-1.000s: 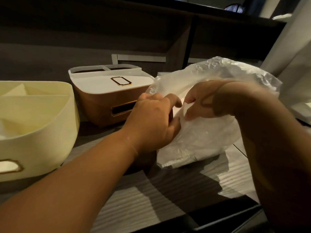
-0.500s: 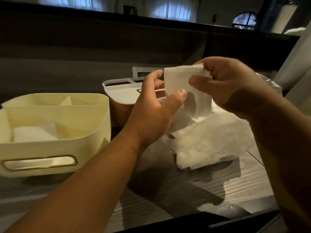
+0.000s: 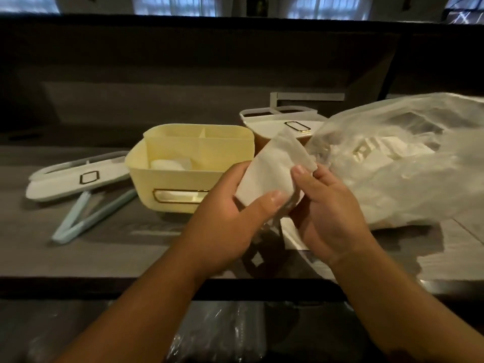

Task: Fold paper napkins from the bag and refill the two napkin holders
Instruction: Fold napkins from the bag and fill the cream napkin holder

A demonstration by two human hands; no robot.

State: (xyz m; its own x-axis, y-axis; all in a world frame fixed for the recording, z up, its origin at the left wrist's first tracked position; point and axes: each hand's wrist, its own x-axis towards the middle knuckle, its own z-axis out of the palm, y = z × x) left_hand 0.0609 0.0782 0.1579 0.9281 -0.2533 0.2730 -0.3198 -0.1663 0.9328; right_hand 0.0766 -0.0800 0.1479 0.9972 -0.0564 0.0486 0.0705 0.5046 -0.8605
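- The scene is dim overall, with the counter [image 3: 110, 247] and the back wall murky.
- Pale bluish daylight shows only in the windows [image 3: 180, 5] along the top edge.
- The plastic bag [image 3: 408, 163] catches soft glare.
- Fine detail is soft throughout.
- Lines bow toward the edges, as with a wide-angle lens.

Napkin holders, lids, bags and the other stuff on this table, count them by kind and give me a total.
Napkin holders: 2, a yellow one open and a brown one with its lid on
Loose lids: 1
Plastic bags: 1
Napkin stacks in hand: 1
Pale blue tongs: 1
Total: 6
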